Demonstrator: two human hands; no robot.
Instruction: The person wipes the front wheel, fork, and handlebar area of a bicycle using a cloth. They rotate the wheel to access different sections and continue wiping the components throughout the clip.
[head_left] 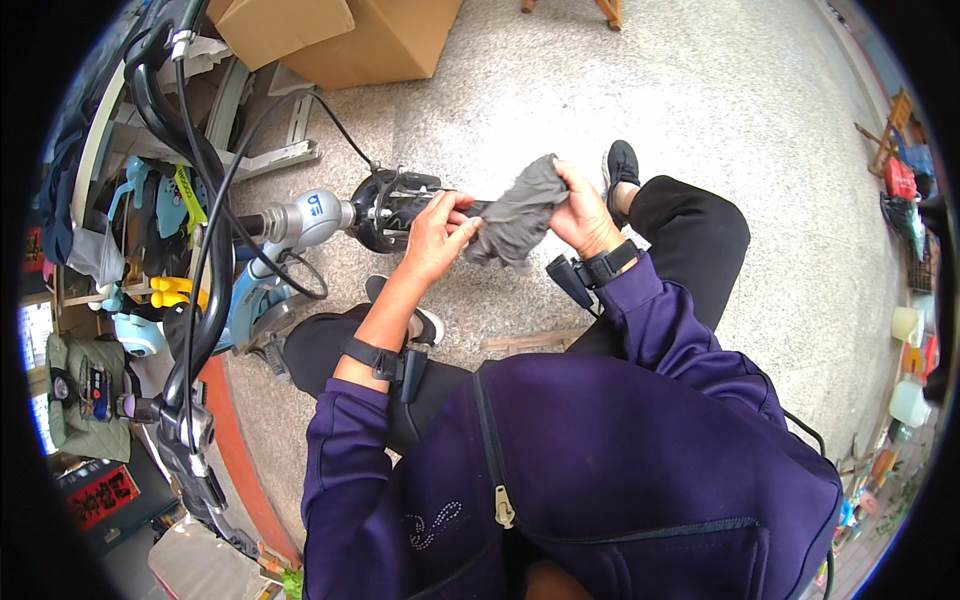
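Observation:
A crumpled dark grey cloth (518,218) is stretched between my two hands, in front of a bicycle's front end. My right hand (583,212) grips its right side, thumb along the edge. At the cloth's left edge, my left hand (437,238) has its fingers bent and the thumb close to them, pinching the fabric; the exact contact is partly hidden. Just left of that hand is the bicycle's front wheel (378,212), with a black fender and tyre. A light blue and grey frame (310,215) joins it to black handlebars (205,180) and looping cables.
An open cardboard box (375,45) stands at the far left on the speckled floor (530,105). Shelves of coloured goods (165,205) line the left side. Containers and bags (908,395) sit along the right edge. My legs (690,230) are spread around the work area.

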